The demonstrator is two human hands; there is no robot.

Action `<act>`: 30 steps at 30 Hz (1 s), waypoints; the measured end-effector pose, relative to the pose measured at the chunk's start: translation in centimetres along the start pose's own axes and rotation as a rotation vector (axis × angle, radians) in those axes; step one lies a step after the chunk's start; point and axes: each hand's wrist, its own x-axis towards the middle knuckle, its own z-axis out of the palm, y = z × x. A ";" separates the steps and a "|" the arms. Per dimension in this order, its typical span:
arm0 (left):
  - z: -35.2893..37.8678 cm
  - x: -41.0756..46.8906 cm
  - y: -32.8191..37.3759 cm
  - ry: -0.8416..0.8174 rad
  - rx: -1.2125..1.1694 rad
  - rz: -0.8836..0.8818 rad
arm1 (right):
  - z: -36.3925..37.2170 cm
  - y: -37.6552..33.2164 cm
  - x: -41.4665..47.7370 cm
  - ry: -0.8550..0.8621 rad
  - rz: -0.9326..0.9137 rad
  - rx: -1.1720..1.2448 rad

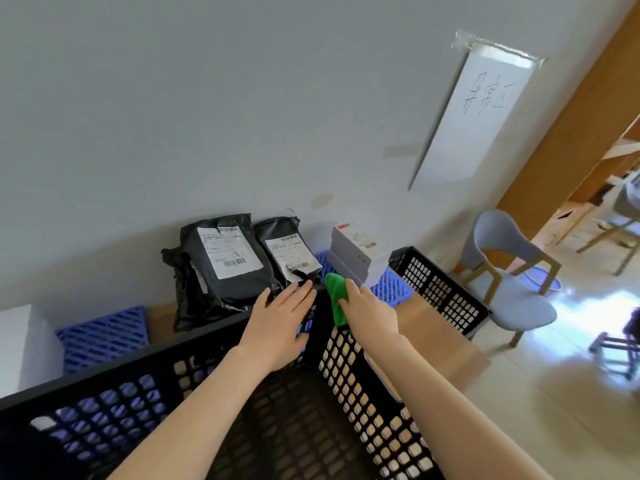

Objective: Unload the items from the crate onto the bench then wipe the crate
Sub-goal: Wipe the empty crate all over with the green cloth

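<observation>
A black perforated crate (pixel 363 403) fills the lower part of the view, and nothing shows inside it. My left hand (pixel 277 323) lies flat with straight fingers on the crate's far corner rim. My right hand (pixel 370 310) holds a green cloth (pixel 336 299) against the same corner. Beyond the rim, two black mailer bags (pixel 225 271) with white labels lie on the blue slatted bench (pixel 104 336) against the wall. A stack of white boxes (pixel 360 254) stands to their right.
A second black crate (pixel 436 289) stands at the right of the bench. A brown cardboard sheet (pixel 436 337) lies between the crates. A grey chair (pixel 512 285) stands on the floor to the right, with a blue basin behind it. A paper sign hangs on the wall.
</observation>
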 end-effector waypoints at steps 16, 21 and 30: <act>0.7 -0.2 -0.1 0.020 0.161 0.039 | -1.9 7.3 -16.6 0.021 0.123 0.065; 1.4 -0.1 -0.2 0.073 0.177 0.050 | -2.7 9.8 -20.0 -0.076 0.292 0.106; 2.3 -0.3 -0.2 0.150 0.177 0.063 | -0.9 4.9 -15.1 0.114 0.240 -0.041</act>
